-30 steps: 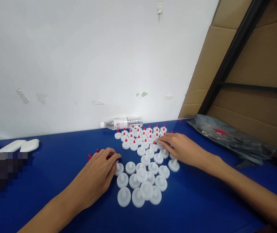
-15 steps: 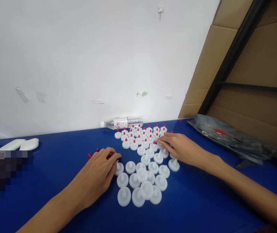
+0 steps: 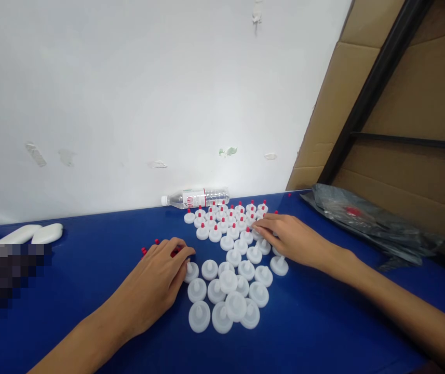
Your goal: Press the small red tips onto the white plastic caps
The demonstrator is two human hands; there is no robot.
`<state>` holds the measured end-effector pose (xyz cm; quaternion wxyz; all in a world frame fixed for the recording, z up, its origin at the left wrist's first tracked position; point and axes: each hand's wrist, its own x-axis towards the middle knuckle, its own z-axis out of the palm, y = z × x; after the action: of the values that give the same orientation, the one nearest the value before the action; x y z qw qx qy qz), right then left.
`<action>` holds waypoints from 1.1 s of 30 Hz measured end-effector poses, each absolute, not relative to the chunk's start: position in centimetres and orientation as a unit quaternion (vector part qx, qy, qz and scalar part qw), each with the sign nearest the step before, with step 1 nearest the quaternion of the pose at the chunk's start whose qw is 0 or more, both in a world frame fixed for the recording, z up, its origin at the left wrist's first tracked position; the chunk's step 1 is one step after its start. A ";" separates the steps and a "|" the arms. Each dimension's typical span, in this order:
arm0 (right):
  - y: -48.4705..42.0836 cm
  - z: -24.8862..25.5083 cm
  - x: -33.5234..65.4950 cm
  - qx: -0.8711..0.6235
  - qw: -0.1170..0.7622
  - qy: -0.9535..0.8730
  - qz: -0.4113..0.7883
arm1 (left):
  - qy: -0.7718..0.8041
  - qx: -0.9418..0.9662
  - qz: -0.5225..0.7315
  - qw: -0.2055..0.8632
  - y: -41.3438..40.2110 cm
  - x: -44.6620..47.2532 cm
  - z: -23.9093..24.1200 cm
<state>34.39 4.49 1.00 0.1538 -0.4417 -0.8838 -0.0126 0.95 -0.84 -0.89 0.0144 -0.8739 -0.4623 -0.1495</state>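
Note:
Many white plastic nozzle caps (image 3: 199,316) stand on the blue table, their spouts pointing up. Those farther back carry small red tips (image 3: 215,227); the nearer ones have bare spouts, and a couple lie on top of others. My right hand (image 3: 280,234) reaches in from the right, its fingers pinched together at the spout of a nozzle cap that they largely hide. On the left, my left hand (image 3: 163,270) rests over a small heap of loose red tips (image 3: 175,252), fingers bent but apart. Its thumb is beside a bare nozzle cap (image 3: 191,272).
A clear plastic bottle (image 3: 197,198) lies on its side against the white wall. Two white rounded objects (image 3: 46,234) sit at the far left. Grey plastic bags (image 3: 362,218) lie at the right, before cardboard (image 3: 413,93) and a dark metal frame.
Both hands stay almost where they were, with no nozzle cap visibly moved. The whole view has shifted very slightly.

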 end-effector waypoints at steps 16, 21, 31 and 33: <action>4.3 1.6 34.3 -0.437 0.140 -0.888 -0.016 | -0.465 -0.872 -0.154 -0.001 -0.8 1.1 -0.4; 4.0 2.2 34.1 -0.459 0.167 -0.871 -0.043 | -0.468 -0.867 -0.168 -0.001 -0.8 1.1 -0.3; 3.7 3.0 33.9 -0.473 0.220 -0.849 -0.085 | -0.517 -0.814 -0.239 0.109 -0.2 0.2 0.6; 3.8 2.9 34.0 -0.467 0.221 -0.852 -0.086 | -0.527 -0.809 -0.237 0.108 0.0 0.0 0.6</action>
<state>33.97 3.85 2.88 0.2209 -0.4667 -0.8521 -0.0859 0.02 0.02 0.60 0.1078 -0.8088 -0.5271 -0.2373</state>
